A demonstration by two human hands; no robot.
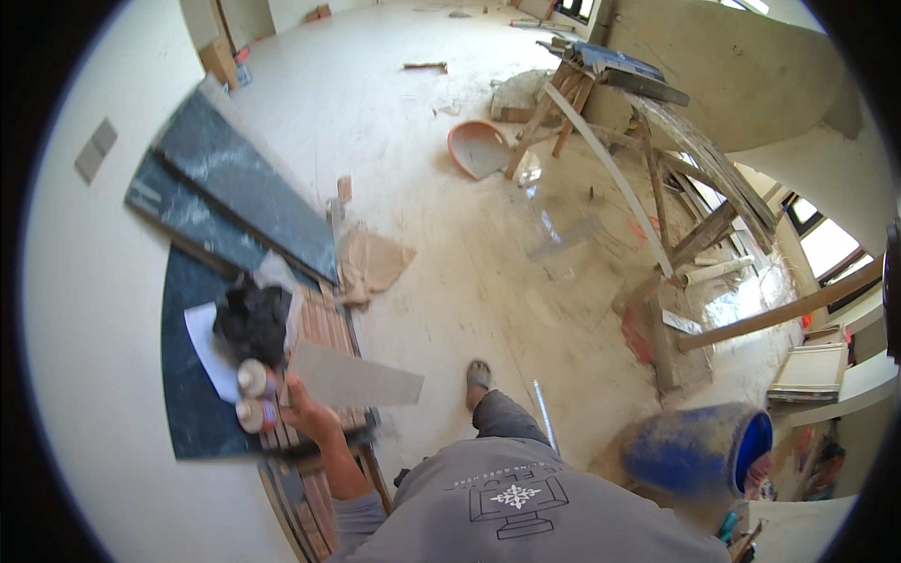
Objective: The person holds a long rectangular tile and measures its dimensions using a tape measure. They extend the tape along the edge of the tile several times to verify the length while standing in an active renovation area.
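My left hand (308, 415) is closed round the left end of a flat grey tile strip (361, 377), with a fingertip showing above its edge. The strip sticks out to the right, over the floor. Just left of my hand, two bottles with pale caps (251, 413) stand close together. Beyond them a black plastic bag (251, 319) lies crumpled next to a white sheet (208, 349). Reddish-brown slatted pieces (324, 324) lie under and behind the strip. My right hand does not show.
Dark blue-green slabs (249, 178) lean along the left wall. Brown paper (374, 263) lies on the floor beside them. An orange-rimmed basin (479, 148) sits near a wooden trestle (648, 141). A blue drum (690, 448) lies on its side at the right.
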